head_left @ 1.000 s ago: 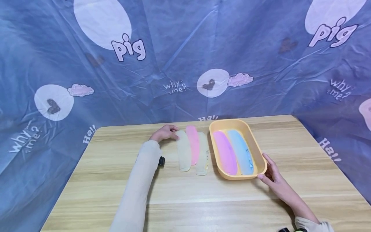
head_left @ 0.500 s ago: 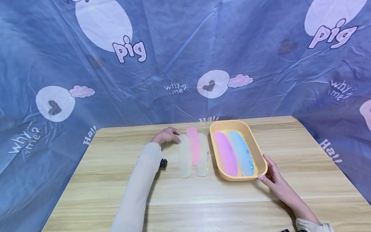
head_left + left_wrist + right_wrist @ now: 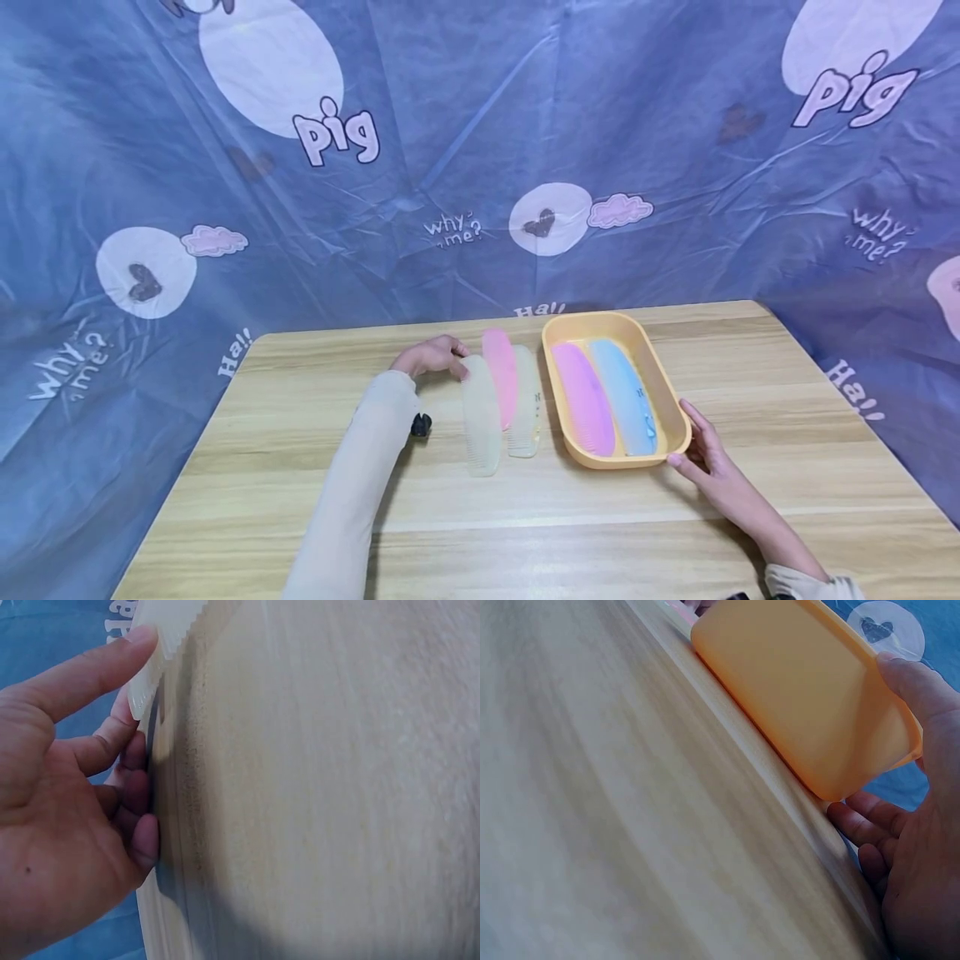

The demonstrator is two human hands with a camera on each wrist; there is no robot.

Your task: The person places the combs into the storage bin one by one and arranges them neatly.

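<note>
Pinches the leftmost pale comb (image 3: 483,421) by its far end, between thumb and forefinger of the left hand (image 3: 431,358), with the other fingers curled. Grips the yellow tray (image 3: 795,690) at its near right corner with the right hand (image 3: 708,471), thumb on the rim. Best to pinch firmly without bending the thin end, clear the pink comb (image 3: 501,379) before any sideways shift, and steady the tray. Lies just left of the pink comb, long axis running far to near, near end slanting slightly right, teeth facing left. Hard to tell whether lifted or flat on the wooden table (image 3: 225,483).
</note>
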